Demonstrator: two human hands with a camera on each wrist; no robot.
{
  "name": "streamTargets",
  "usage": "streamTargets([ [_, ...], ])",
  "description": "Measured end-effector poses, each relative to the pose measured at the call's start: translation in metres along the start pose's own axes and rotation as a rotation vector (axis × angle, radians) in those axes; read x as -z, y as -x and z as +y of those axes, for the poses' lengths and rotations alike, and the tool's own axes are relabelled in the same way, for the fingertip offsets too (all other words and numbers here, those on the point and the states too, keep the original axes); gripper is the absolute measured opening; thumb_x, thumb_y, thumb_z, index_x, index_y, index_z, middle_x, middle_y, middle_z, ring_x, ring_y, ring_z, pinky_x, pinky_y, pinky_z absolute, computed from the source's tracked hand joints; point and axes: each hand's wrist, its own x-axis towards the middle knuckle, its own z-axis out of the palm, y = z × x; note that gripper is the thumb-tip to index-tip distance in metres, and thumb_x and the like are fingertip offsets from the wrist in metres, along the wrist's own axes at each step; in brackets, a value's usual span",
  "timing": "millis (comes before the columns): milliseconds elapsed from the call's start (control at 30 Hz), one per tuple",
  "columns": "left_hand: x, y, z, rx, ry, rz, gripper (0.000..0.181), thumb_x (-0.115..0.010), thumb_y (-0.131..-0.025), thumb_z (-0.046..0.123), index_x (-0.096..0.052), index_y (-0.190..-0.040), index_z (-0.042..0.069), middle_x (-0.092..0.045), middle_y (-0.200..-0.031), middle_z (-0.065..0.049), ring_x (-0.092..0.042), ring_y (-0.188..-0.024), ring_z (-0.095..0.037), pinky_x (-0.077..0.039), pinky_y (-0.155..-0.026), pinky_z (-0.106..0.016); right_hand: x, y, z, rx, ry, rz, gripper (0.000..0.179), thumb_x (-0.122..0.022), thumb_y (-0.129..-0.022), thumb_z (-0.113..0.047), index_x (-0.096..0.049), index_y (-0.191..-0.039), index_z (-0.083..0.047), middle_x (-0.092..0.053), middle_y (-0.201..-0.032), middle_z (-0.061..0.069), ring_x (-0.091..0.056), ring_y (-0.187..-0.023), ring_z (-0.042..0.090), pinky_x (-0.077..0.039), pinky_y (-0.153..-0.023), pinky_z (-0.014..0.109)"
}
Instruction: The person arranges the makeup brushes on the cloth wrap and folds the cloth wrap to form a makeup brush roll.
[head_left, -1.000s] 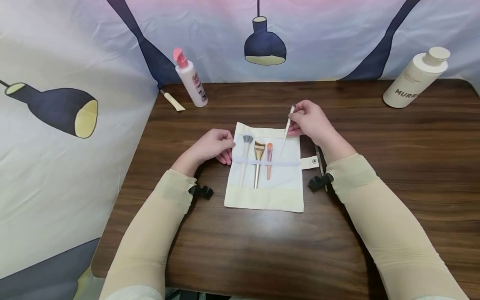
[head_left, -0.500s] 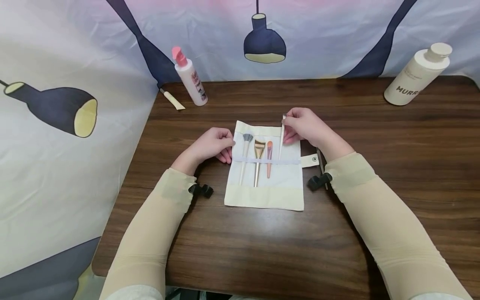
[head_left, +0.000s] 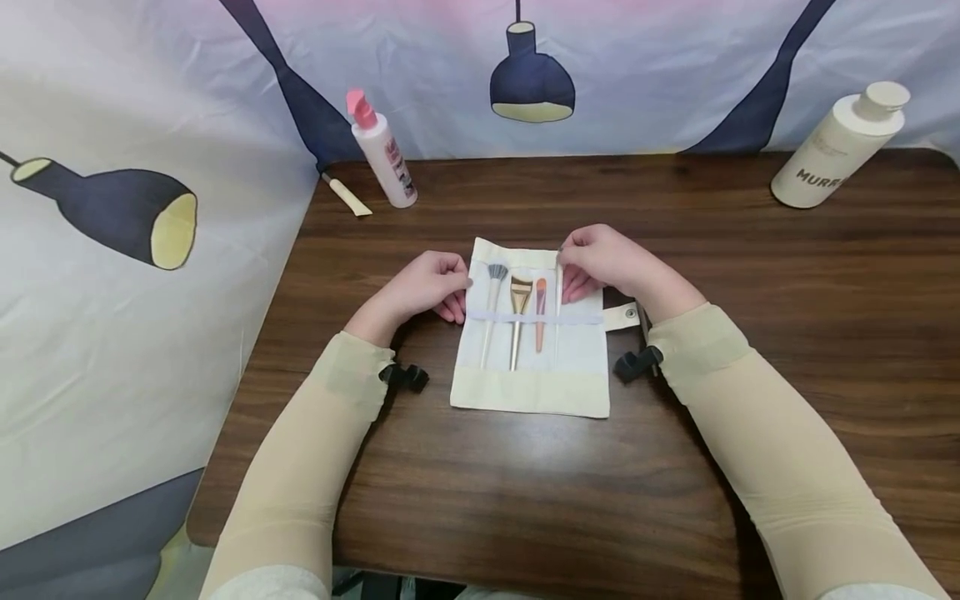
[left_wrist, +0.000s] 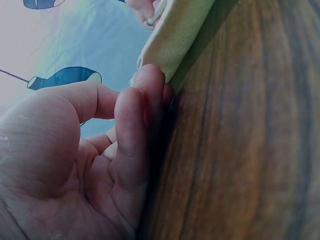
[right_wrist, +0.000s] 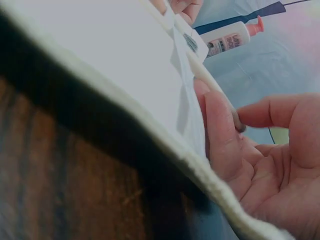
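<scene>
A cream fabric brush roll (head_left: pixel 528 392) lies unfolded on the table. My left hand (head_left: pixel 431 287) pinches its left edge between thumb and fingers, which the left wrist view shows close up on the cloth (left_wrist: pixel 182 37). At the upper right of the roll, my right hand (head_left: pixel 603 262) pinches a slim white makeup brush (right_wrist: pixel 220 87) near its dark tip. Its handle runs down to the elastic band (head_left: pixel 577 319). Under that band sit a white brush with grey bristles (head_left: pixel 492 292), a gold flat brush (head_left: pixel 516 333) and a small orange-tipped brush (head_left: pixel 540 321).
A pink-topped pump bottle (head_left: pixel 387 162) and a small cream-handled tool (head_left: pixel 348 196) stand and lie at the back left. A large white bottle (head_left: pixel 836 150) is at the back right. The roll's snap strap (head_left: pixel 621 316) sticks out rightward.
My right hand has come left and lower, bringing the slim white brush upright against the roll, its handle sliding down to the band. The left hand stays at the roll's edge.
</scene>
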Motion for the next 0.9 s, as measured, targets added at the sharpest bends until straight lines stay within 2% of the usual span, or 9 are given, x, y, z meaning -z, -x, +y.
streamTargets([
  [267, -0.001, 0.000, 0.001, 0.018, 0.001, -0.011, 0.017, -0.052, -0.103, 0.012, -0.057, -0.094, -0.001, -0.069, -0.070, -0.014, -0.069, -0.055, -0.020, -0.060, -0.053, -0.032, -0.001, 0.005, 0.000, -0.037, 0.052, -0.019, 0.026, -0.049, -0.108, -0.016, -0.059, -0.113, 0.008, -0.068, -0.076, 0.016, -0.074, -0.065, 0.024, -0.064, -0.065, 0.035],
  [500, 0.001, -0.001, 0.005, -0.011, -0.006, 0.010, 0.017, -0.053, -0.102, 0.013, -0.057, -0.093, -0.001, -0.069, -0.071, -0.015, -0.069, -0.054, -0.021, -0.061, -0.053, -0.033, 0.000, 0.005, -0.002, -0.042, 0.096, -0.018, 0.025, -0.054, -0.106, -0.015, -0.064, -0.110, 0.008, -0.068, -0.073, 0.014, -0.073, -0.061, 0.021, -0.064, -0.063, 0.033],
  [667, -0.002, 0.002, 0.002, 0.019, -0.001, -0.017, 0.017, -0.052, -0.104, 0.012, -0.057, -0.094, -0.001, -0.069, -0.072, -0.014, -0.069, -0.056, -0.020, -0.061, -0.055, -0.032, -0.002, 0.005, 0.002, -0.075, 0.120, -0.048, 0.025, -0.053, -0.106, -0.015, -0.064, -0.109, 0.007, -0.070, -0.075, 0.014, -0.074, -0.063, 0.020, -0.064, -0.064, 0.032],
  [767, -0.003, 0.004, 0.001, 0.020, -0.003, -0.016, 0.018, -0.052, -0.104, 0.013, -0.057, -0.095, -0.002, -0.069, -0.072, -0.015, -0.069, -0.056, -0.021, -0.061, -0.055, -0.032, -0.002, 0.006, 0.003, -0.077, 0.135, -0.031, 0.026, -0.054, -0.106, -0.017, -0.062, -0.109, 0.007, -0.072, -0.076, 0.015, -0.074, -0.064, 0.021, -0.063, -0.063, 0.031],
  [900, -0.003, 0.003, -0.001, 0.000, -0.003, 0.011, 0.017, -0.053, -0.103, 0.013, -0.057, -0.095, -0.001, -0.068, -0.071, -0.016, -0.069, -0.055, -0.021, -0.061, -0.053, -0.032, 0.003, 0.011, 0.000, -0.035, 0.129, 0.021, 0.026, -0.056, -0.106, -0.019, -0.058, -0.110, 0.007, -0.073, -0.079, 0.017, -0.074, -0.067, 0.023, -0.064, -0.066, 0.034],
])
